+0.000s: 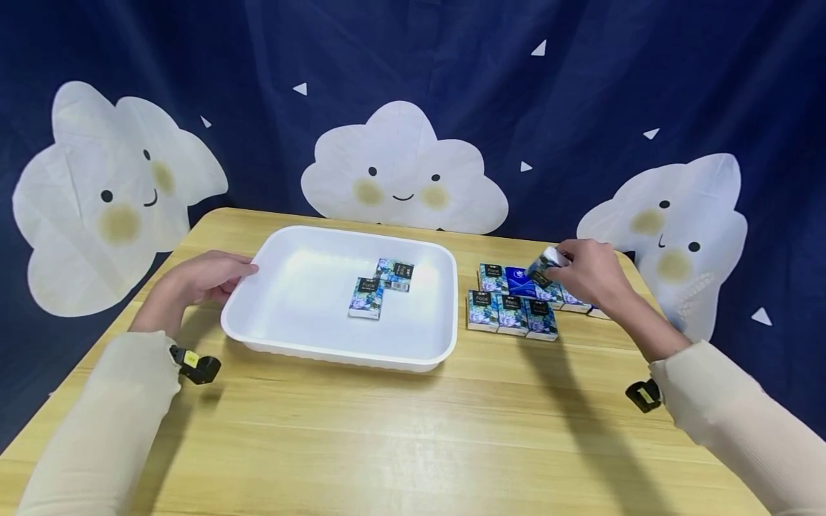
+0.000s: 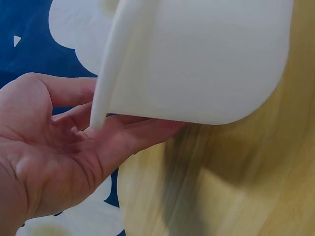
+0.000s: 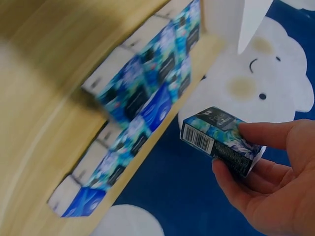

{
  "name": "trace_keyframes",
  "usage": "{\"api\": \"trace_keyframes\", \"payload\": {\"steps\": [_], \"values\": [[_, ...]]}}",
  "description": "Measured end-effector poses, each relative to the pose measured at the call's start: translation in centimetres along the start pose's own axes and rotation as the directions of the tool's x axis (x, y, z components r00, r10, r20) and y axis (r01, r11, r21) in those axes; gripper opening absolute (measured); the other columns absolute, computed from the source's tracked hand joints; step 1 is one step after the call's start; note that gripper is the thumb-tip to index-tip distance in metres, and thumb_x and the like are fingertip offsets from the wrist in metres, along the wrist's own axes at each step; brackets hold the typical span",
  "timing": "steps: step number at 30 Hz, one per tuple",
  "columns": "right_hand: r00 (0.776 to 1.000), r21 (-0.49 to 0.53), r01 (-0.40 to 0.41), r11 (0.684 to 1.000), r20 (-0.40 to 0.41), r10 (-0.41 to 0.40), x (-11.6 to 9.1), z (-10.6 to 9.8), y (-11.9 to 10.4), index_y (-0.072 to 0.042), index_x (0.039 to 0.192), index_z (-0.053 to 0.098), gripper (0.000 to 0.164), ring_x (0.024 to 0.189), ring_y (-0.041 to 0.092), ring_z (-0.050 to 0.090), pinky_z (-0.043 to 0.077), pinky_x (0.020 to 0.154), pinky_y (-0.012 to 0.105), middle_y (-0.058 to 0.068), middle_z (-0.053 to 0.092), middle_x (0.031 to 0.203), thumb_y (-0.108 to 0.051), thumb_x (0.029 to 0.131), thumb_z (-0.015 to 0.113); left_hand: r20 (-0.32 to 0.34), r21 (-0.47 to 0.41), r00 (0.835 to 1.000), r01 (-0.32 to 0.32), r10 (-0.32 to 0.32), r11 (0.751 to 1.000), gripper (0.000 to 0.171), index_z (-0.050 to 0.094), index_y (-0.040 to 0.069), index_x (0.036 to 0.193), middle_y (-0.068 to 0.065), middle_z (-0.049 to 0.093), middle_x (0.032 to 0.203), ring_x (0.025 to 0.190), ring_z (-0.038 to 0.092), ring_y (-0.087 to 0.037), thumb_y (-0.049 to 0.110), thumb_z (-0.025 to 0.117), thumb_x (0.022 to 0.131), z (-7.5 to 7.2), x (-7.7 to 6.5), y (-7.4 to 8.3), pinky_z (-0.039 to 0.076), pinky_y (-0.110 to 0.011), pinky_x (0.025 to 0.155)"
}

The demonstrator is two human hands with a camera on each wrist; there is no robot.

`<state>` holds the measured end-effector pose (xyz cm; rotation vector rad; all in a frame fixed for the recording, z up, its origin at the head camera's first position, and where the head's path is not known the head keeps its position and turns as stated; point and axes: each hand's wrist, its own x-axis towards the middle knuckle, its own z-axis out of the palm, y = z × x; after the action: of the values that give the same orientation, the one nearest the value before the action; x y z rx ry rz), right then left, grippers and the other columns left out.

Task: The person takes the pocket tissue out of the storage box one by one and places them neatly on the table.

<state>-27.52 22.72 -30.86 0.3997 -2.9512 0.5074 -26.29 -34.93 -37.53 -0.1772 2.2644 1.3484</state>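
At the left end of a white plastic tray (image 1: pixel 335 352), my left hand (image 1: pixel 209 276) grips the rim. In the left wrist view, its fingers (image 2: pixel 133 137) reach under the tray's edge. My right hand (image 1: pixel 596 272) pinches a small floral tissue pack (image 3: pixel 216 140) marked "Face" between thumb and fingers, raised over the back row. The pack's barcode end shows in the right wrist view. Two similar packs, one upright to me (image 1: pixel 366 297) and one turned sideways (image 1: pixel 396 274), lie touching inside the tray.
Right of the tray, several packs lie in two rows on the wooden table (image 1: pixel 400 444). Three floral packs (image 1: pixel 513 315) form the front row; a plain blue pack (image 1: pixel 520 282) sits in the back row, partly behind my right hand. A dark blue cloud-print curtain (image 1: pixel 413 64) hangs behind.
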Motion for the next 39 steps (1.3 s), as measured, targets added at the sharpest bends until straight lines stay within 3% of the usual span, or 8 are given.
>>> {"api": "trace_keyframes", "payload": {"steps": [5,11,20,27,31,36,39], "values": [[0.999,-0.017,-0.024,1.000,-0.023,0.023,-1.0,-0.2,2.1,-0.008,0.066,0.054,0.023,0.052,0.020,0.044,0.033,0.054,0.034,0.002,0.048,0.057,-0.018,0.081,0.069,-0.015,0.005,1.000,0.021,-0.021,1.000,0.057,0.032,-0.006,0.143,-0.006,0.069,0.095,0.085,0.065,-0.019,0.027,0.047,0.099,0.0,0.0,-0.1,0.054,-0.035,0.073],[0.998,-0.029,-0.033,0.999,-0.051,0.032,-2.2,0.0,4.1,-0.004,0.078,0.068,0.011,0.058,0.021,0.050,0.036,0.056,0.034,0.008,0.063,0.071,-0.015,0.078,0.070,-0.056,0.030,0.998,0.039,-0.037,0.999,0.058,0.033,-0.007,0.143,-0.006,0.068,0.093,0.083,0.064,-0.018,0.027,0.048,0.098,0.0,-0.2,-0.1,0.054,-0.034,0.071],[0.997,-0.020,-0.073,0.997,-0.007,0.073,-3.9,0.8,6.2,-0.002,0.091,0.072,0.018,0.060,0.020,0.051,0.036,0.061,0.035,0.008,0.067,0.074,-0.015,0.078,0.071,-0.077,0.068,0.996,0.049,-0.044,0.996,0.060,0.030,-0.006,0.145,-0.010,0.066,0.099,0.085,0.063,-0.021,0.027,0.047,0.098,0.0,-0.3,0.1,0.053,-0.035,0.072],[0.992,-0.031,-0.116,0.993,0.043,0.118,-4.6,1.9,7.1,0.009,0.111,0.066,0.039,0.061,0.027,0.056,0.042,0.062,0.040,0.026,0.066,0.104,-0.009,0.076,0.066,-0.082,0.064,0.995,0.059,-0.054,0.996,0.059,0.033,-0.005,0.144,-0.009,0.066,0.098,0.084,0.063,-0.020,0.028,0.048,0.098,0.2,-0.2,0.1,0.053,-0.035,0.073],[0.995,-0.037,-0.099,0.994,-0.011,0.098,-4.9,3.2,7.5,0.009,0.105,0.069,0.037,0.062,0.034,0.058,0.041,0.058,0.042,0.027,0.068,0.096,-0.003,0.071,0.061,-0.081,0.064,0.995,0.055,-0.050,0.996,0.060,0.032,-0.005,0.144,-0.006,0.067,0.094,0.082,0.063,-0.019,0.028,0.048,0.098,0.2,-0.1,0.1,0.053,-0.035,0.072],[0.992,-0.047,-0.078,0.996,-0.101,0.073,-5.2,4.4,7.5,0.008,0.099,0.071,0.038,0.057,0.030,0.052,0.037,0.052,0.039,0.025,0.069,0.088,0.002,0.065,0.055,-0.078,0.067,0.996,0.040,-0.034,0.997,0.060,0.031,-0.005,0.145,-0.007,0.067,0.097,0.082,0.064,-0.019,0.029,0.049,0.098,0.3,0.0,0.1,0.053,-0.035,0.072],[0.989,-0.060,-0.074,0.995,-0.132,0.066,-5.4,4.8,7.3,0.007,0.098,0.071,0.037,0.067,0.033,0.058,0.041,0.058,0.043,0.025,0.069,0.088,0.003,0.064,0.056,-0.082,0.070,0.996,0.041,-0.035,0.997,0.060,0.032,-0.004,0.145,-0.006,0.067,0.096,0.082,0.064,-0.018,0.029,0.049,0.098,0.3,0.1,0.1,0.053,-0.035,0.072]]}}
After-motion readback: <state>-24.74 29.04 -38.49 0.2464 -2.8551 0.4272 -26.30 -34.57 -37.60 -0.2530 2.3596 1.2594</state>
